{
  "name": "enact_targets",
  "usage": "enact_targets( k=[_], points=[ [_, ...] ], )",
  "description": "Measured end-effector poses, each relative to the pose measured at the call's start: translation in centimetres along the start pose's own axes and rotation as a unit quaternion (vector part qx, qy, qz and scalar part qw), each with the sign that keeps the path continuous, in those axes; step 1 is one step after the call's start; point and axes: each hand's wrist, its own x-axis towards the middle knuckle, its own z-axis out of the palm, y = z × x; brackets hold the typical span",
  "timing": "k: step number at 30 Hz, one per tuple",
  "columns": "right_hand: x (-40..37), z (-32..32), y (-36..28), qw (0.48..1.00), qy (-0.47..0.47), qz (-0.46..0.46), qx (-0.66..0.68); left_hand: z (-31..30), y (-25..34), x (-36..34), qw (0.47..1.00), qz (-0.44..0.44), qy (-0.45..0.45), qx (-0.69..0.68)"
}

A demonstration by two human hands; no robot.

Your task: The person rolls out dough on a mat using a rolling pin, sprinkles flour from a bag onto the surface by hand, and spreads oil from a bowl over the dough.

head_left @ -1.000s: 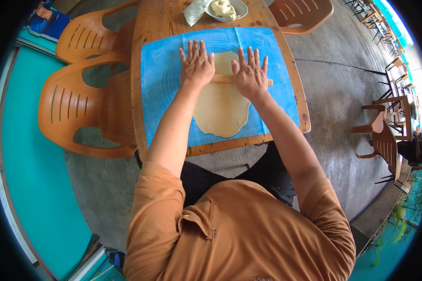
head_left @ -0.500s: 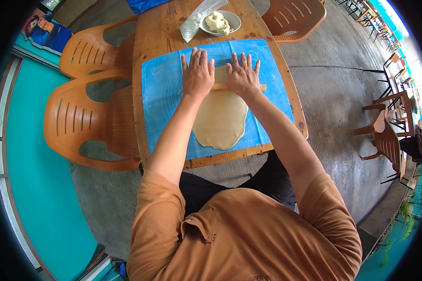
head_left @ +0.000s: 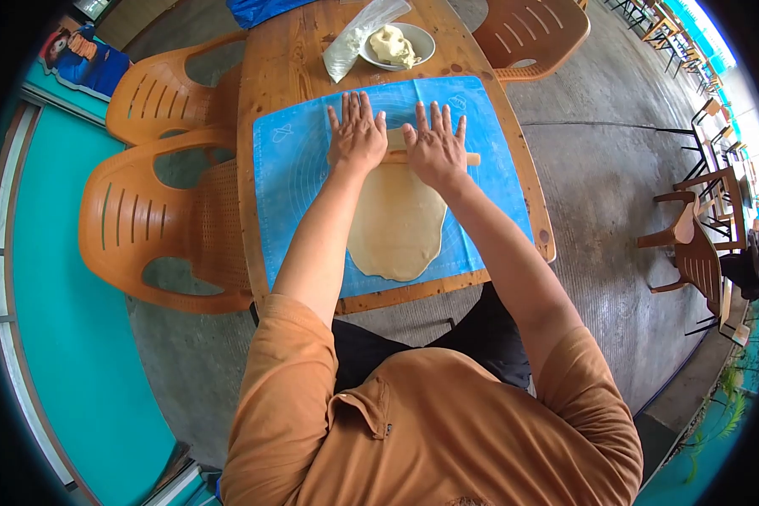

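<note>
**Pressing flat palms on a rolling pin at the far end of the dough**

We see the left hand (head_left: 357, 135) and the right hand (head_left: 436, 148) side by side, both spread wide and laid flat with the fingers pointing away from the person. Neither is curled around anything. The palms bear down on a thin wooden rolling pin (head_left: 395, 157).

The pin's long axis runs left to right across the table. A short stretch shows between the hands and its right tip pokes out past the right hand, while the left end is hidden under the left palm. We judge both hands equally close to it, since each rests on it.

Under the pin lies a sheet of pale dough (head_left: 396, 223), long and oval, its length running from the person outward, square to the pin. The hands sit near its far end, so nearly all of the sheet lies on the near side of them, toward the person's body. The dough rests on a blue mat (head_left: 295, 185) that covers the near part of a wooden table (head_left: 282, 51).

Beyond the mat stands a shallow bowl (head_left: 424, 40) holding a lump of dough (head_left: 392, 42). A clear plastic bag (head_left: 356, 35) lies against the bowl's left side, and we cannot tell what is in it. Orange plastic chairs (head_left: 143, 228) stand to the left of the table.
</note>
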Motion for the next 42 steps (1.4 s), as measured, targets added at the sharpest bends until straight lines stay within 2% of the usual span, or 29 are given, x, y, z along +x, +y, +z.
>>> enact_targets(
  k=[5,8,10,11,15,19,20,21,30,37,39,40,42],
  points=[
    [2.8,-0.1,0.2,1.000,-0.009,0.010,0.004,0.1,0.0,1.9,0.999,-0.009,0.018,-0.036],
    [4.2,0.1,0.3,1.000,-0.009,0.029,0.001,1.1,-0.3,3.3,0.998,-0.015,0.063,0.002],
    [5.2,0.4,0.5,0.999,-0.003,0.037,0.005,1.0,-0.6,4.3,0.992,0.022,0.127,-0.011],
    [5.6,0.5,0.6,0.999,0.008,0.039,0.012,1.5,-0.7,4.8,0.978,0.046,0.203,0.011],
    [6.9,0.9,0.8,0.997,0.030,0.063,0.023,1.1,-1.0,6.6,0.967,0.069,0.243,-0.015],
    [8.2,1.4,1.0,0.995,0.046,0.084,0.003,-0.4,-0.6,7.7,0.939,0.150,0.307,-0.039],
    [8.5,1.6,1.1,0.994,0.080,0.073,0.003,-0.6,-0.4,7.9,0.929,0.173,0.325,-0.036],
    [8.7,1.6,1.1,0.992,0.113,0.063,0.003,-0.6,-0.4,8.1,0.930,0.174,0.322,-0.038],
    [10.2,1.7,1.3,0.981,0.190,0.025,0.016,-0.2,-0.5,9.3,0.928,0.191,0.309,-0.083],
    [8.9,1.6,1.2,0.981,0.182,0.040,0.049,-0.6,-0.3,8.4,0.917,0.219,0.316,-0.102],
    [8.3,1.6,1.0,0.981,0.184,0.044,0.040,-0.7,-0.3,7.6,0.938,0.207,0.262,-0.090],
    [8.0,1.3,0.9,0.981,0.187,0.042,0.040,-0.8,-0.3,7.3,0.938,0.207,0.265,-0.089],
    [7.2,0.7,0.7,0.989,0.125,0.067,0.045,-0.8,-0.3,6.6,0.935,0.202,0.272,-0.102]
  ],
)
